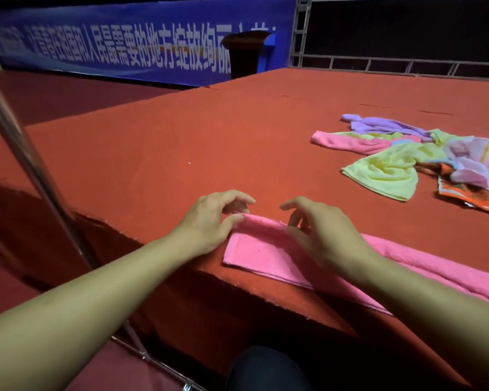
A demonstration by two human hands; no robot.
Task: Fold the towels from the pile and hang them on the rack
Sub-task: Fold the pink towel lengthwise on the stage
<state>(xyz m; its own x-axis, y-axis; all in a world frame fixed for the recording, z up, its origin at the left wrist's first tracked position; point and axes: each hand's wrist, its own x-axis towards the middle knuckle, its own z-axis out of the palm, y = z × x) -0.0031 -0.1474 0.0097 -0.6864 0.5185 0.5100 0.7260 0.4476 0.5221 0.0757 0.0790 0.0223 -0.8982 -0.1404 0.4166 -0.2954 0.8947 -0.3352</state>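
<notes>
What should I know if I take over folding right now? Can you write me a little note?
Left hand: pinching the far left corner of the pink towel.
Right hand: fingers bent over the towel's folded edge; grip unclear.
Pink towel: folded lengthwise, lying along the near edge of the red table.
Pile: unfolded towels at far right.
Rack: a metal pole shows at left; nothing hangs there.
Left: finish folding, hang it, then do the pile.

Dim indoor scene, colours warm and saturated. Light falls from above and front: red carpeted platform (237, 131) evenly lit on top, front face in deep shadow. Upper right background near black. Banner (124, 43) lettering soft, smeared. Wide-angle bowing at edges; metal pole (34, 176) at left blurred, faintly glinting.
</notes>
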